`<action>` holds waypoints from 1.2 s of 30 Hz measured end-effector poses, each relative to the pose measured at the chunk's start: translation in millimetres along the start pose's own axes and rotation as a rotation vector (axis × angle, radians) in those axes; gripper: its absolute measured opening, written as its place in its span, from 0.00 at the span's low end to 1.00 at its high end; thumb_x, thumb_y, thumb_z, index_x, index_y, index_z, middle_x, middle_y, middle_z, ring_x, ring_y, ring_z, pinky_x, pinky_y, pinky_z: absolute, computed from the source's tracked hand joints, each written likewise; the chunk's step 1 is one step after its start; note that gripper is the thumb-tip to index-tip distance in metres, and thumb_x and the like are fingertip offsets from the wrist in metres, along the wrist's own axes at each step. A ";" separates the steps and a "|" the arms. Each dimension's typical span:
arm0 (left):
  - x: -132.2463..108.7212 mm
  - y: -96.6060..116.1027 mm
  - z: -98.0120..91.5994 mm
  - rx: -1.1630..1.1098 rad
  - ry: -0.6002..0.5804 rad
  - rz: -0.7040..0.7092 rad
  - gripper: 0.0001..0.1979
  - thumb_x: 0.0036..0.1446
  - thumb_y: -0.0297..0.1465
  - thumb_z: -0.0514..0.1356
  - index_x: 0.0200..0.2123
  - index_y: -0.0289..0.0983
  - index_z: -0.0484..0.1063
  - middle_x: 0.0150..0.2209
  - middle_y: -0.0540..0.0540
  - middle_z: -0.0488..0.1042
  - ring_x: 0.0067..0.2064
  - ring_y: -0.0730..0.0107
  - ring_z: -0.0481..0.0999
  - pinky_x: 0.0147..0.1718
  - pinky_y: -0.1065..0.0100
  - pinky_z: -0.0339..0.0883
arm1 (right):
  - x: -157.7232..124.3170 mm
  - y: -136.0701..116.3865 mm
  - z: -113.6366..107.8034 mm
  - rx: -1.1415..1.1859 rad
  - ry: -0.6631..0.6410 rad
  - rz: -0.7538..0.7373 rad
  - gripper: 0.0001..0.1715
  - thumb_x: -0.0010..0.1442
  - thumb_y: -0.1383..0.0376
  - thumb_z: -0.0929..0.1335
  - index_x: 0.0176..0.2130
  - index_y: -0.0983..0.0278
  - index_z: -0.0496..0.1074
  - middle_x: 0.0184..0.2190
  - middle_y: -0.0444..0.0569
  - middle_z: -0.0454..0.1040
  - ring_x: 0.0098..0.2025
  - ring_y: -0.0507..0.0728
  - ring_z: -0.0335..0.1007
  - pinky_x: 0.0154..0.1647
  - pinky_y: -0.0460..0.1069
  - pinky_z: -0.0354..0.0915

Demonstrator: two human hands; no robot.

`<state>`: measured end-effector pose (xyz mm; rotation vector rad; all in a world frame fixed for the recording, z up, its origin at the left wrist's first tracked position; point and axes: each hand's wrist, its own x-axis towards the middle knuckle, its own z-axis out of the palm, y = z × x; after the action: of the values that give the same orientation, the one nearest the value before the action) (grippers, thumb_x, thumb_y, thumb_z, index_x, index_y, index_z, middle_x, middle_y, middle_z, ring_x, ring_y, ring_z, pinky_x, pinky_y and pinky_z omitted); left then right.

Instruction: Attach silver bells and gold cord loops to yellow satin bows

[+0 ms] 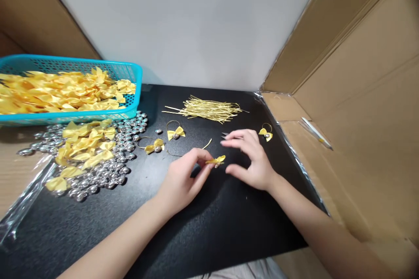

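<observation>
My left hand (187, 174) pinches a yellow ribbon bow (218, 161) between thumb and forefinger, above the black table. A small shiny bit shows at the bow's lower side. Just to the right, my right hand (251, 159) is open, thumb and fingers apart and facing the bow without touching it. Grey pointed tips (224, 135) show beyond its fingers; the rest of that tool is hidden behind the hand. A gold cord (207, 144) lies behind my left hand. Looped bows with silver bells rest nearby: one bow (176, 133), another bow (154, 146), and a third bow (266, 134) at right.
Gold cords (211, 109) lie bundled at the back. On the left, a blue basket (139, 91) holds many yellow bows. Before it, loose bows (87, 144) lie on silver bells (104, 178). A white-handled tool (317, 133) rests on cardboard at right. Cardboard walls flank the table.
</observation>
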<state>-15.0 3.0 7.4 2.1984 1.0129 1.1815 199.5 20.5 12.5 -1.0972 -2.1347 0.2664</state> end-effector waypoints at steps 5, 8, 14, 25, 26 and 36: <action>2.4 -0.4 -1.7 0.030 -0.018 0.148 0.06 0.60 0.21 0.58 0.38 0.37 0.68 0.32 0.49 0.76 0.33 0.74 0.76 0.34 0.75 0.70 | 6.9 -18.7 1.3 0.219 0.063 -0.086 0.06 0.60 0.66 0.70 0.30 0.60 0.75 0.30 0.44 0.76 0.36 0.54 0.69 0.46 0.55 0.61; 4.6 -2.5 -4.5 0.077 -0.045 0.257 0.07 0.61 0.20 0.57 0.37 0.37 0.69 0.31 0.48 0.78 0.33 0.73 0.76 0.35 0.73 0.70 | 3.3 -12.5 10.7 0.470 0.105 0.094 0.07 0.61 0.66 0.69 0.30 0.62 0.73 0.31 0.45 0.75 0.36 0.53 0.70 0.44 0.52 0.65; 6.0 -8.7 -10.7 0.243 -0.082 0.506 0.06 0.63 0.22 0.55 0.36 0.35 0.71 0.37 0.43 0.81 0.36 0.67 0.76 0.37 0.67 0.70 | -7.3 -8.9 11.4 0.622 0.184 0.267 0.10 0.65 0.63 0.65 0.33 0.62 0.74 0.34 0.49 0.76 0.41 0.55 0.73 0.46 0.52 0.68; 5.1 -12.7 -11.6 0.283 -0.094 0.562 0.06 0.64 0.24 0.55 0.38 0.35 0.72 0.37 0.42 0.81 0.37 0.66 0.76 0.37 0.65 0.70 | -6.0 -14.8 6.2 0.229 0.051 -0.118 0.06 0.58 0.71 0.68 0.34 0.62 0.75 0.27 0.44 0.77 0.33 0.53 0.70 0.42 0.53 0.62; 5.3 -12.1 -12.3 0.285 -0.097 0.557 0.05 0.64 0.24 0.55 0.38 0.35 0.72 0.37 0.42 0.81 0.37 0.66 0.76 0.37 0.65 0.70 | -6.2 -14.3 5.8 0.214 0.046 -0.124 0.05 0.58 0.71 0.68 0.33 0.62 0.75 0.25 0.43 0.76 0.32 0.52 0.69 0.42 0.53 0.62; 9.1 -5.8 -9.3 -0.014 -0.191 0.281 0.08 0.59 0.19 0.59 0.38 0.37 0.71 0.31 0.48 0.80 0.33 0.71 0.74 0.36 0.69 0.70 | -5.1 -19.4 0.2 0.164 -0.069 -0.206 0.07 0.60 0.72 0.66 0.30 0.65 0.72 0.22 0.42 0.73 0.28 0.49 0.68 0.46 0.53 0.58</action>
<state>-21.8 14.1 13.2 2.4458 0.6322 1.0612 189.2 4.6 19.0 -0.7790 -2.2230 0.3795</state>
